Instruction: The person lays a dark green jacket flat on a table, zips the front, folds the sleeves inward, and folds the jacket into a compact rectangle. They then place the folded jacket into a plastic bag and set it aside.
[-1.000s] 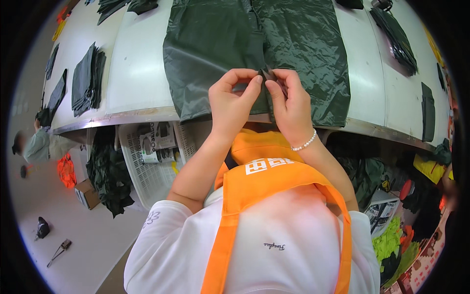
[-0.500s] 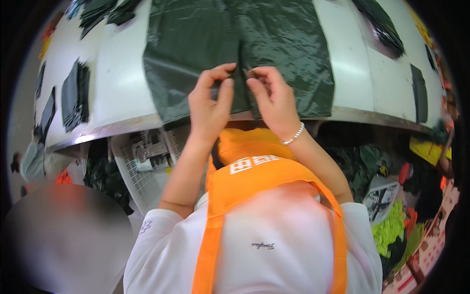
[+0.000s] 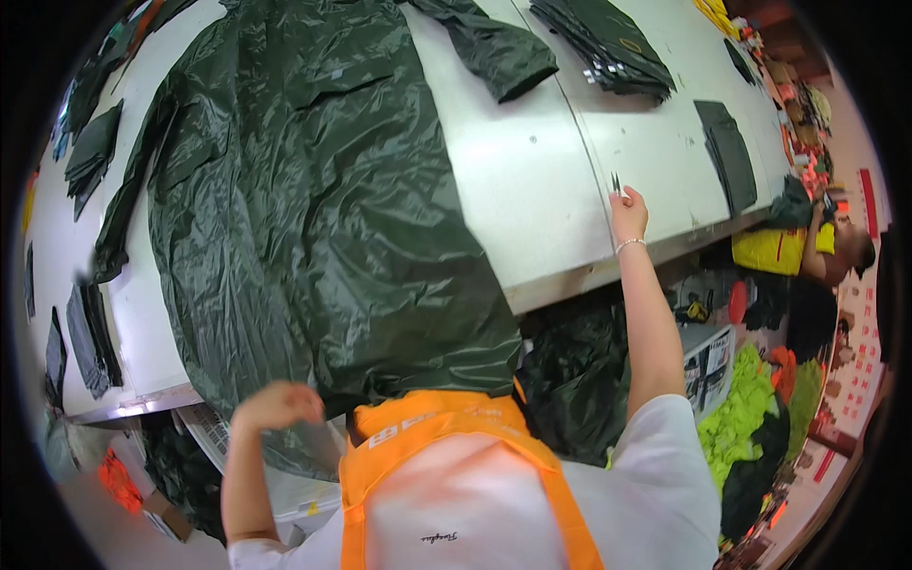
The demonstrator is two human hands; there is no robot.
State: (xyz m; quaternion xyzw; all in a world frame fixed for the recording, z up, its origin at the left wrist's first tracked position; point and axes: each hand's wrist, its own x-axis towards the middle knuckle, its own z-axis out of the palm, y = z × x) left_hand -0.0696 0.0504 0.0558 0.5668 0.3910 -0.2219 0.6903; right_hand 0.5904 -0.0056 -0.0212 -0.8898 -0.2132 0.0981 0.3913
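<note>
A dark green raincoat [image 3: 370, 218] lies spread over the white table, its hem hanging past the near edge towards my orange apron [image 3: 427, 423]. My right hand [image 3: 629, 215] is out over the table to the right of the coat, closed around small thread snips [image 3: 616, 182]. The two dark pointed tips of the snips stick out beyond the fingers; the rest is hidden in the hand. At the lower left, my left hand [image 3: 278, 406] is beside the hanging hem. Motion blurs its fingers, and I cannot tell whether they touch the cloth.
A stack of folded dark green garments [image 3: 608, 47] lies at the far right, with a single folded piece [image 3: 726, 157] nearer the edge. More folded pieces [image 3: 93, 337] lie on the left. Below the table are a white crate [image 3: 708, 366] and bright lime clothes [image 3: 746, 408]. Someone in yellow [image 3: 825, 239] is at the right.
My hands have parted from the coat's lower edges, the right moving out to the right, the left down and left. The view has swung, showing much more of the coat, now further left.
</note>
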